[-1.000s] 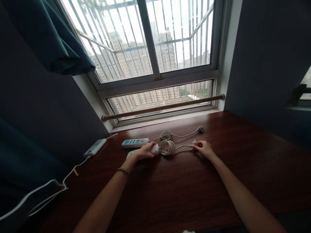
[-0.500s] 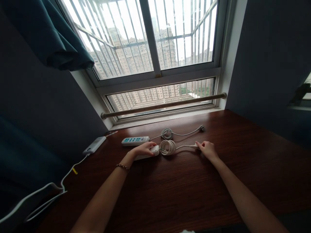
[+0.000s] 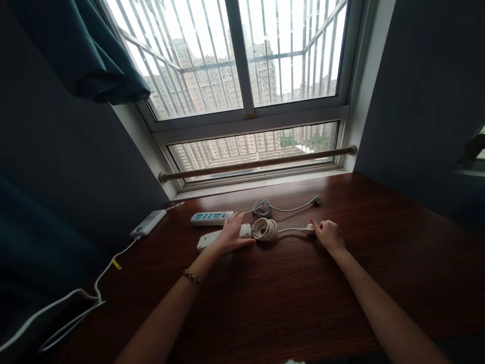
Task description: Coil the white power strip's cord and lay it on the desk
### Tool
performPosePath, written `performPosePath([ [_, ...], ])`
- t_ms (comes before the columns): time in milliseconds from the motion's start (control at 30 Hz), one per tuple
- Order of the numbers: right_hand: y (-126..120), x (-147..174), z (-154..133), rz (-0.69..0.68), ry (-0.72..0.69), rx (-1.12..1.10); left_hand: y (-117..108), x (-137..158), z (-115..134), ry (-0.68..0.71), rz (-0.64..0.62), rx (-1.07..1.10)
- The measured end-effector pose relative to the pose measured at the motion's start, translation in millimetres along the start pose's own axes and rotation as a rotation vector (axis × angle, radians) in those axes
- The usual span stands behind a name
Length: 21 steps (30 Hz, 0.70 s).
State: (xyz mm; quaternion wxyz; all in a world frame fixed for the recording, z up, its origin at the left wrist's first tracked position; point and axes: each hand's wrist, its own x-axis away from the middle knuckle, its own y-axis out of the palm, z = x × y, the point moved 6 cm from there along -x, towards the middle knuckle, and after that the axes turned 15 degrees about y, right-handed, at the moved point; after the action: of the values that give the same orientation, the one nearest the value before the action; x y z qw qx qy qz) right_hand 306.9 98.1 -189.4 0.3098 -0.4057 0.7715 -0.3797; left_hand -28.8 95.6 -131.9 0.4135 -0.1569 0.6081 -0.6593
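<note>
On the dark wooden desk [image 3: 288,298] lie two white power strips. The nearer strip [image 3: 206,239] has a coiled cord [image 3: 264,229] ending in a plug under my right hand [image 3: 329,233], which grips that plug end. My left hand [image 3: 231,234] rests flat on the nearer strip with its fingers spread. The farther strip [image 3: 211,218], with blue sockets, lies just behind it; its own cord loops in a small coil [image 3: 262,207] and ends in a plug [image 3: 317,200].
A white power bank [image 3: 148,223] sits at the desk's left edge, with a white cable [image 3: 91,293] trailing off to the left. A wooden rod [image 3: 257,163] runs along the window sill. A dark teal curtain [image 3: 87,55] hangs at the upper left.
My left hand has opened, its fingers now spread over the nearer strip instead of curled around its end. My right hand has stayed on the plug, shifting slightly right with the view.
</note>
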Motion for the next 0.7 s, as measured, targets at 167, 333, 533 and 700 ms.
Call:
performPosePath([
  [167, -12.5, -0.6, 4.2, 0.178, 0.035, -0.246, 18.6, 17.6, 91.4, 0.371, 0.135, -0.018],
  [333, -8.8, -2.2, 16.7, 0.138, 0.16, -0.549, 29.5, 39.6, 132.1, 0.669, 0.306, 0.004],
  [533, 0.7, 0.1, 19.6, 0.082, 0.198, -0.607, 17.2, 46.3, 110.7, 0.531, 0.387, 0.022],
  [700, 0.2, 0.6, 19.3, 0.107, 0.2, -0.621, 23.2, 46.7, 88.6, 0.388, 0.421, 0.041],
])
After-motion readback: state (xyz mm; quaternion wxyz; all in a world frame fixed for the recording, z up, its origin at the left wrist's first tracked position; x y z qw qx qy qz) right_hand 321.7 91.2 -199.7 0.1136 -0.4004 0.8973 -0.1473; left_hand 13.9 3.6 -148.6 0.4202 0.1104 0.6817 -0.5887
